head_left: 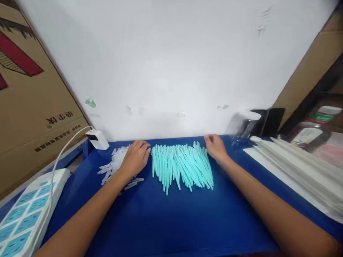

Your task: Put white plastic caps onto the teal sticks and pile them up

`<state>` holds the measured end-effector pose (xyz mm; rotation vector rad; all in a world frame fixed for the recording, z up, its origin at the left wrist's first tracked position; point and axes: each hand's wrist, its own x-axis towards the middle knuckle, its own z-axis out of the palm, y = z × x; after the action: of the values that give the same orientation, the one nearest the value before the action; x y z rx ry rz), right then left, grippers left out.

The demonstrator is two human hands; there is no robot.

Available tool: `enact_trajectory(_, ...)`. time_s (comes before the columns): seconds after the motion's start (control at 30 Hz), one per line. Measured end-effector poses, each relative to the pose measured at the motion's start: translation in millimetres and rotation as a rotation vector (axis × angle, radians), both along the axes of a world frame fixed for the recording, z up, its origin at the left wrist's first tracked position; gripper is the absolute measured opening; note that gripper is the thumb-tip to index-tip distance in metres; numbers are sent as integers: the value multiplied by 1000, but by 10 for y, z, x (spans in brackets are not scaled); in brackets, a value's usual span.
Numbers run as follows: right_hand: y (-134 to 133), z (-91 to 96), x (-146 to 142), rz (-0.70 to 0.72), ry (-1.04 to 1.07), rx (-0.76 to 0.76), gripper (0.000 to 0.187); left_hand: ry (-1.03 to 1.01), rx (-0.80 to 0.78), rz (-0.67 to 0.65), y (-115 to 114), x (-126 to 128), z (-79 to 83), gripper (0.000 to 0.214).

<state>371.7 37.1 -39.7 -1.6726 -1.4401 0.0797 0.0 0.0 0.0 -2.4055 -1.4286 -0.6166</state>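
Observation:
Several turquoise eyebrow razors [184, 166] lie side by side in a row on the blue table, handles pointing toward me. To their left is a loose pile of small translucent plastic caps [115, 160]. My left hand [136, 155] rests over the right side of that pile, its fingers slightly spread toward the razors; nothing shows in them. At the right end of the row is my right hand [215, 147], fingers curled together close to the top of the razors. What it may hold is hidden from view.
A white power strip [34, 210] and a small white device with a cable [98, 139] sit on the left. Flat white sheets [292, 171], a clear container with a white lid [245, 125] and a bottle [311, 132] stand right. A white wall [166, 71] closes the back.

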Motion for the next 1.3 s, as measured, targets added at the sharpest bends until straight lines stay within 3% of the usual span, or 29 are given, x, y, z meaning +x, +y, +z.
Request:
enact_trajectory(0.23,11,130,188,161,-87,67,27,-11,26,77,177,-315,79,41)
enact_trajectory(0.43,3,165,365,-86,-266,-58,24,-117,-81,134,302,-572,75,44)
enact_trajectory(0.57,-87,279,193,-69,-425,-86,24,-136,-70,72,256,-476,89,40)
enact_trajectory(0.73,-268,446,-59,17,-414,-89,24,-142,-27,-16,163,-323,141,34)
enact_trajectory(1.0,-414,512,-232,101,-347,-42,25,-127,-39,-29,144,-301,151,31)
enact_trajectory(1.3,-528,576,-367,207,-347,-67,41,-119,-50,-34,128,-284,166,29)
